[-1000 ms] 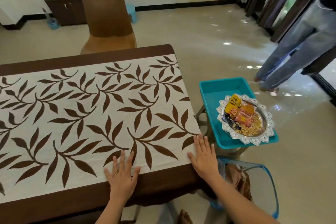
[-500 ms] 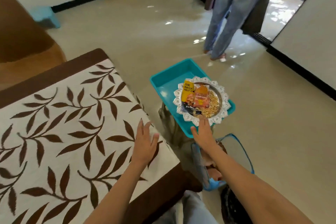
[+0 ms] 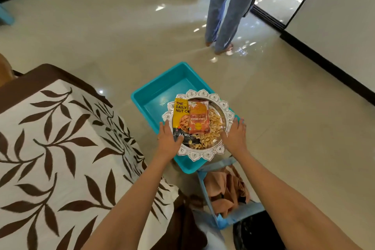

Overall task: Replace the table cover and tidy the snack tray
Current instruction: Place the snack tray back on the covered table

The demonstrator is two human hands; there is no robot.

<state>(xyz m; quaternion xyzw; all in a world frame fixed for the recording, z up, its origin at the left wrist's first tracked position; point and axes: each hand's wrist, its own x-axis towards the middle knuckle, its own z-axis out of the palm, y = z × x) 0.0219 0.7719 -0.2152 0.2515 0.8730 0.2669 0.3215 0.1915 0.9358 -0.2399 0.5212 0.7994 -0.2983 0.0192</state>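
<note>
A silver snack tray [image 3: 199, 155] with a scalloped rim rests across the near corner of a teal plastic bin [image 3: 162, 95]. It holds a yellow-and-black almond packet [image 3: 180, 115], an orange packet [image 3: 198, 116] and loose nuts [image 3: 212, 134]. My left hand [image 3: 168, 142] grips the tray's left rim, thumb lying over the almond packet. My right hand [image 3: 235, 136] grips the right rim, thumb inside and fingers outside. The white table cover [image 3: 60, 148] with brown leaves lies on the table at the left.
A blue bag [image 3: 205, 186] holding crumpled brown cloth [image 3: 225, 189] sits on the floor just below the bin. A person in jeans [image 3: 225, 6] stands on the glossy floor beyond. A dark-edged wall runs along the right.
Both hands left the table cover and moved right to the snack tray, and now hold its two sides. The view swung right and down toward the bin.
</note>
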